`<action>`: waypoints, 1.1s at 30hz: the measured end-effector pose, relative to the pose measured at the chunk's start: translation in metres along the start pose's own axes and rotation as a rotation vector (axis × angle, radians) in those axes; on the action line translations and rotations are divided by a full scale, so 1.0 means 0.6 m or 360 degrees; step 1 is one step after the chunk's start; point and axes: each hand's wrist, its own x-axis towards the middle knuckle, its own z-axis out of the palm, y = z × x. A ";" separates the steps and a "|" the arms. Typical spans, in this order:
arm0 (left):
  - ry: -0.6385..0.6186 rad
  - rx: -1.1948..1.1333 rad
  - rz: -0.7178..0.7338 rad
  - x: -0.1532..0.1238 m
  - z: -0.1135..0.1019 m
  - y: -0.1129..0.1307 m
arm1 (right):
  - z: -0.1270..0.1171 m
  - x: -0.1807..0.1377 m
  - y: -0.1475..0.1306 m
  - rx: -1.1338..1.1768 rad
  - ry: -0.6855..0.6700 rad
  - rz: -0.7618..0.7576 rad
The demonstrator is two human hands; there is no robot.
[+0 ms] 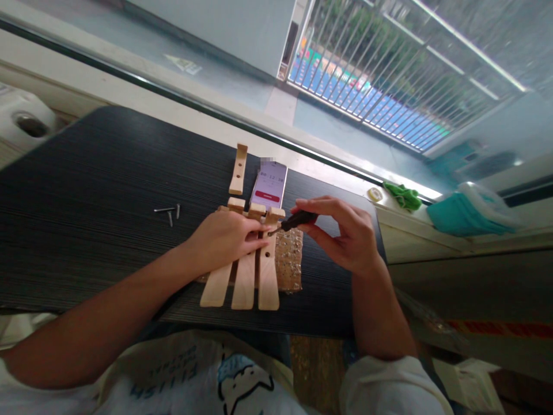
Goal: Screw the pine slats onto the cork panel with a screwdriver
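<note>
Three light wooden slats (244, 276) lie side by side on the dark table (86, 196). My left hand (227, 239) rests on top of them, fingers pressed down near a hole in the right slat (268, 271). My right hand (345, 233) grips a small screwdriver with a black handle (298, 219), its tip at the side of the right slat's top end. A piece of bubble wrap (288, 259) lies under the slats on the right.
A single wooden slat (238, 168) and a lit phone (270, 187) lie just beyond the slats. Three screws (169, 212) sit to the left. A window ledge at the right holds a green cloth (404, 196), a tape roll (375, 194) and a teal bag (462, 216).
</note>
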 end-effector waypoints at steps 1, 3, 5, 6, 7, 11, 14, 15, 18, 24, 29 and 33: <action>-0.0005 0.0009 -0.0002 0.000 0.000 0.000 | 0.000 0.000 0.001 -0.0001 0.0006 0.0000; -0.0031 0.0030 -0.0012 0.000 -0.001 0.000 | 0.001 0.000 0.002 0.0002 0.0014 0.0004; -0.0070 0.0048 -0.0026 0.001 -0.002 0.001 | 0.002 0.000 0.004 0.0004 0.0023 0.0006; -0.0088 0.0055 -0.0033 0.001 -0.002 0.002 | 0.003 0.000 0.004 0.0004 0.0027 0.0006; -0.0103 0.0061 -0.0040 0.001 -0.003 0.002 | 0.004 0.000 0.004 0.0001 0.0036 0.0006; -0.0091 0.0054 -0.0042 0.001 -0.003 0.002 | 0.010 0.001 0.004 -0.0029 0.0104 0.0000; -0.0078 0.0054 -0.0021 0.002 -0.003 0.003 | 0.014 0.001 0.003 -0.0043 0.0145 -0.0006; -0.0087 0.0063 -0.0024 0.002 -0.003 0.003 | 0.016 0.001 0.003 -0.0049 0.0156 -0.0006; -0.0132 0.0091 -0.0051 0.002 -0.005 0.003 | 0.020 0.001 0.004 -0.0082 0.0186 -0.0006; -0.0135 0.0097 -0.0058 0.003 -0.004 0.004 | 0.025 0.001 0.007 -0.0109 0.0233 -0.0019; -0.0123 0.0131 -0.0055 0.003 -0.003 0.004 | 0.026 0.001 0.007 -0.0152 0.0246 -0.0015; -0.0130 0.0104 -0.0059 0.002 -0.003 0.003 | 0.029 0.001 0.007 -0.0188 0.0270 0.0008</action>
